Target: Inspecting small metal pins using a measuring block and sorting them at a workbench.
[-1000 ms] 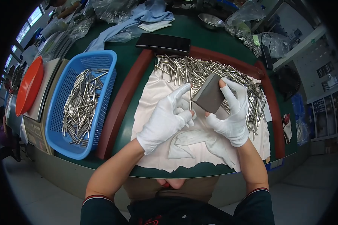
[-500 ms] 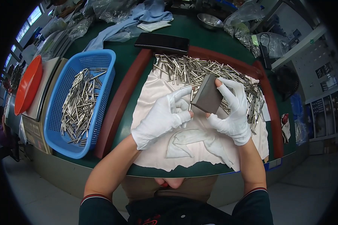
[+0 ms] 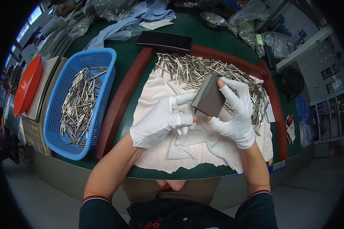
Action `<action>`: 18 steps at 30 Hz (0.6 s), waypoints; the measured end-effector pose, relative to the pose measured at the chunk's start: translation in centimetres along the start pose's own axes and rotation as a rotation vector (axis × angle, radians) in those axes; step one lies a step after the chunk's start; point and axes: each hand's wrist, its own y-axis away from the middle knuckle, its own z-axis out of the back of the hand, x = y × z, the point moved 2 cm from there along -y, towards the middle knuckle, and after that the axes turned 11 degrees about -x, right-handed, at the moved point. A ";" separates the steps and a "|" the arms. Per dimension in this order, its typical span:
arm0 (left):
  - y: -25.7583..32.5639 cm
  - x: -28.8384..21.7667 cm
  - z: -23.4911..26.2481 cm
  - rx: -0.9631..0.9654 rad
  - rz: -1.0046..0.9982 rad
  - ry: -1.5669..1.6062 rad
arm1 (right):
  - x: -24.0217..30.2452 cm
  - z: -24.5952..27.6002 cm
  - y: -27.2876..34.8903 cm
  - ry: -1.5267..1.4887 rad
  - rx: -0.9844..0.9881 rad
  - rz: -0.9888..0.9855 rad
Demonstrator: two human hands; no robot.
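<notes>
In white gloves with bare fingertips, both hands meet above a pale pink cloth (image 3: 149, 101). A flat, dark grey rectangular block (image 3: 213, 98) is gripped at its right side by my right hand (image 3: 237, 121), thumb below and fingers above. At the block's lower left corner, my left hand (image 3: 162, 121) pinches a thin metal pin (image 3: 195, 112). Only a short bit of that pin shows; the block and the fingers hide the rest. Beyond the hands lies a heap of similar silvery pins (image 3: 202, 70). A crumpled white cloth (image 3: 181, 148) rests under the hands.
Dark red wooden rails (image 3: 123, 103) border the work area. A blue plastic basket (image 3: 49, 126) on the left holds many pins, with an orange-red tray (image 3: 28, 87) beyond it. A black phone-like slab (image 3: 164, 41) sits by the back rail, and a metal bowl (image 3: 214, 20) stands farther back.
The block has shifted slightly left and now covers most of the pin, which stood in plain sight beside its edge. My left hand's fingers have curled and moved a little.
</notes>
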 end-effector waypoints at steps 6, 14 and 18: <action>-0.2 0.2 -0.3 0.023 0.025 0.231 | 0.4 -0.3 0.1 -0.015 -0.070 -0.028; 0.1 0.2 -1.2 0.017 0.053 0.243 | 0.7 0.1 -0.1 0.022 -0.096 0.018; 0.0 0.5 0.1 -0.001 0.008 0.358 | 0.4 0.1 0.2 -0.037 -0.127 0.010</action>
